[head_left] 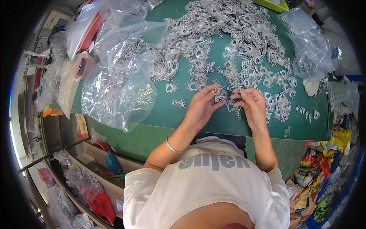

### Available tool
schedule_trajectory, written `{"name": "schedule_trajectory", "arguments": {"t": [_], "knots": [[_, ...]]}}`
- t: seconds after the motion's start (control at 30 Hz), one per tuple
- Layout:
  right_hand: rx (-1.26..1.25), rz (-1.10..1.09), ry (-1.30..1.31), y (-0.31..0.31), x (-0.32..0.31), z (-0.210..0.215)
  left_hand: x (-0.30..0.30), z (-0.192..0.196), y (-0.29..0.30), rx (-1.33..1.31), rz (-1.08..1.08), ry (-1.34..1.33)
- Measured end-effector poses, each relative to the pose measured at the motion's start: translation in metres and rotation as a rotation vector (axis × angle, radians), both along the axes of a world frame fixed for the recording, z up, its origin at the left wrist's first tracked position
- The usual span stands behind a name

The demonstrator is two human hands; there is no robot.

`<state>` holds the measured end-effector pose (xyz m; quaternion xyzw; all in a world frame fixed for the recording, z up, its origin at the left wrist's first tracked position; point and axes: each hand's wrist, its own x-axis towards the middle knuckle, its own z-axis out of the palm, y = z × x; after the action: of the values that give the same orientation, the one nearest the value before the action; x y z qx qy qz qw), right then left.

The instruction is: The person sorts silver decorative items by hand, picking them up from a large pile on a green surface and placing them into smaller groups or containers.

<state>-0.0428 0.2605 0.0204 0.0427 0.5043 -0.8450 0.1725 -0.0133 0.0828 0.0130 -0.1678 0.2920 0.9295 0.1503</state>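
Observation:
My left hand (205, 106) is closed on a small silvery metal piece (220, 94), pinched between thumb and fingers above the green tabletop. Just to its right, my right hand (252, 104) has its thumb and fingertips together by the same cluster; what they grip is too small to make out. Under and between the hands lie several grey metal pieces, among them a fan-shaped one (231, 104). A large heap of such fan-shaped and branched pieces (228, 23) spreads beyond my hands toward the far edge.
A clear plastic bag (118, 91) with more metal pieces covers the table's left side. Another clear bag (310, 42) lies at the right. A pink tape roll (83, 65) stands by the left edge, and a yellow-green tray (272, 4) at the far side. Bins (103, 152) sit lower left.

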Motion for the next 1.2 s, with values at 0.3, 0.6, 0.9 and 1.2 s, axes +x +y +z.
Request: {"name": "schedule_trajectory", "arguments": {"t": [0.3, 0.6, 0.9, 1.2], "knots": [[0.016, -0.014, -0.004, 0.0, 0.003, -0.003, 0.0, 0.012, -0.001, 0.152, -0.058, 0.023], [0.945, -0.058, 0.534, -0.004, 0.003, 0.004, 0.004, 0.024, 0.001, -0.176, -0.105, 0.228], [0.685, 0.027, 0.656, -0.022, 0.005, 0.025, 0.006, 0.019, 0.006, -0.416, -0.133, 0.442], [0.319, -0.021, 0.183, -0.016, 0.009, 0.007, 0.008, 0.024, 0.003, -0.481, -0.1, 0.205]]}}
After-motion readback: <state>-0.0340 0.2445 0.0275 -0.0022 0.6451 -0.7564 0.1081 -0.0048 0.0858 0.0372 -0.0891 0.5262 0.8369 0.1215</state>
